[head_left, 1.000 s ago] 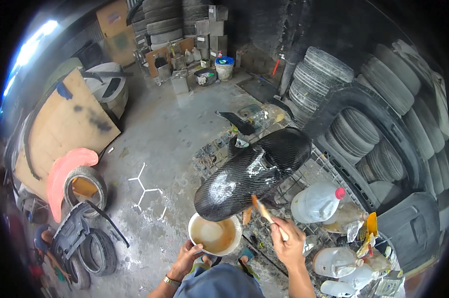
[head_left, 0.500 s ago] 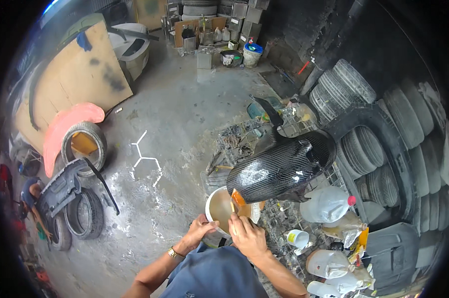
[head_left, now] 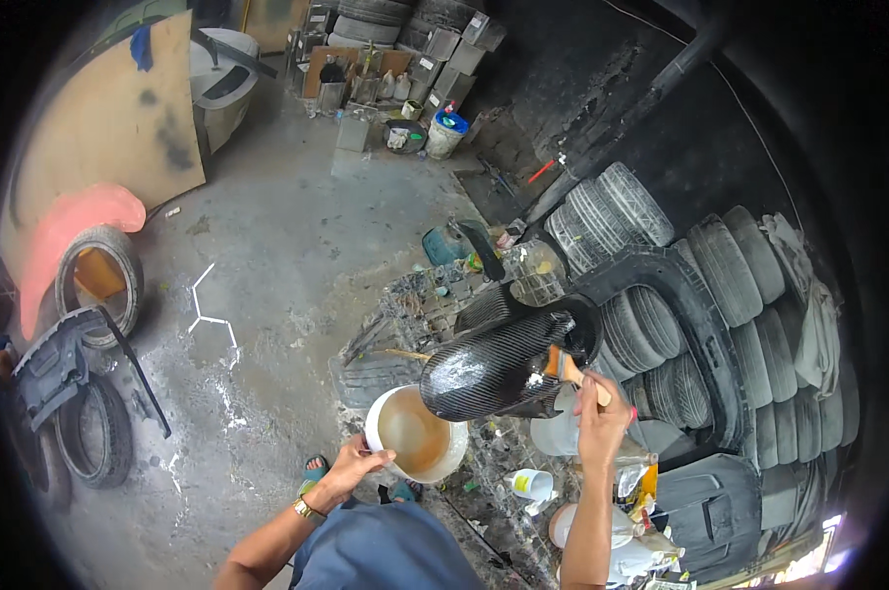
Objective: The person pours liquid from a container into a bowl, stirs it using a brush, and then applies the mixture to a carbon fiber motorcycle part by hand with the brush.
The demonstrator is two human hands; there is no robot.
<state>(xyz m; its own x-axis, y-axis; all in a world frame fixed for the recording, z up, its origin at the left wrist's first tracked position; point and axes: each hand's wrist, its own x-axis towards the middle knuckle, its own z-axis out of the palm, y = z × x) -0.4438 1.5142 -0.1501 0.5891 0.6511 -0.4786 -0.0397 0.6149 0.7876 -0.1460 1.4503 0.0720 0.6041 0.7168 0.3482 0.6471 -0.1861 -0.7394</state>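
Observation:
A white tub with amber liquid in its bottom is gripped at the rim by my left hand. My right hand holds a paintbrush by its wooden handle. The orange-brown bristles touch, or come very close to, the side of a glossy black carbon-fibre part, which is curved like a fender. This part lies over the cluttered work stand, its near left end just above the tub. A clear plastic jug stands behind my right hand, partly hidden.
Stacked tyres and a black frame-like panel line the right side. A white cup and several bottles stand near my right forearm. At left are loose tyres, a grey bumper-like piece and a plywood sheet.
My right hand has lifted the brush out of the tub and carried it right to the carbon-fibre part. My left hand still holds the tub. The whole view has shifted and tilted.

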